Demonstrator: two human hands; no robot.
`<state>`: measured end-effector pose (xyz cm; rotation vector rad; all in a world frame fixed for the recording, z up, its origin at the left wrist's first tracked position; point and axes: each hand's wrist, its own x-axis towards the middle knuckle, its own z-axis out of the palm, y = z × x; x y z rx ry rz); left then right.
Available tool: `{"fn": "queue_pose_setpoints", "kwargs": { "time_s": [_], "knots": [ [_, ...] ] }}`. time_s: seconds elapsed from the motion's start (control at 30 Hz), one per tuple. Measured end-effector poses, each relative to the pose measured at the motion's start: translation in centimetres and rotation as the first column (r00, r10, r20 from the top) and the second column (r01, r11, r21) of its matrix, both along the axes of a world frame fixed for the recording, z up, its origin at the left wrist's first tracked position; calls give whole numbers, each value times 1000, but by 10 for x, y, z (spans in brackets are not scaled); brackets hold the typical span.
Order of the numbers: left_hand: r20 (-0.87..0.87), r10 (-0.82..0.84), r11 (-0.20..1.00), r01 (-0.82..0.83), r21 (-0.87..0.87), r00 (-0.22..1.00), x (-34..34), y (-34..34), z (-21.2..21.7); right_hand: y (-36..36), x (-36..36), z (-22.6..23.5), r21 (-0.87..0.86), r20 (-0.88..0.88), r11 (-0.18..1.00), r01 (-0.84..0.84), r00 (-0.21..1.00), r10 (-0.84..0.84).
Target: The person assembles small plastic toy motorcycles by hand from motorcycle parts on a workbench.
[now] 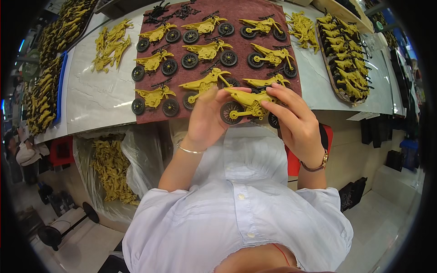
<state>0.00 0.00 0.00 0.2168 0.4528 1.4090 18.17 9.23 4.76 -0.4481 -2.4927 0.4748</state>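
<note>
Clamping a yellow toy motorbike point(249, 102) in left hand point(205, 117) and right hand point(298, 127), could perhaps pop a black wheel point(231, 113) loose by pressing too hard or unevenly

White marbled tabletop point(93, 101), pale tiled floor point(86, 248), red seat point(293, 163), bluish light point(21, 45) at left

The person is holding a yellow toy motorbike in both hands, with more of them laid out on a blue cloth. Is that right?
Not quite: the cloth is dark red, not blue, as the head view shows. The rest holds: the left hand and right hand hold a yellow toy motorbike, and other toy motorbikes lie on the cloth.
</note>
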Motion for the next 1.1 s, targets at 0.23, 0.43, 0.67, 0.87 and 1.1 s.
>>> {"fn": "queue_pose_setpoints", "kwargs": {
  "time_s": [0.23, 0.43, 0.67, 0.87, 1.1],
  "knots": [
    [-445, 170, 984, -172, 36, 879, 13, 1, 2, -1, 1, -2, 3, -49, 1000, -31, 998, 31],
    [-614, 227, 974, -183, 135, 756, 12, 0, -1, 0, 5, -6, -72, -129, 994, 86, 987, -95],
    [-721, 245, 966, -102, 236, 648, 15, -2, -2, 8, 3, -24, -882, -235, 461, -101, 941, -242],
    [-724, 234, 972, -131, 196, 649, 13, 2, -7, 10, -1, -28, -920, -246, 358, -160, 947, -207],
    [-784, 260, 965, -118, 235, 564, 10, -4, -6, 11, 3, -40, -918, -314, 314, -244, 929, -197]
  ]
}}
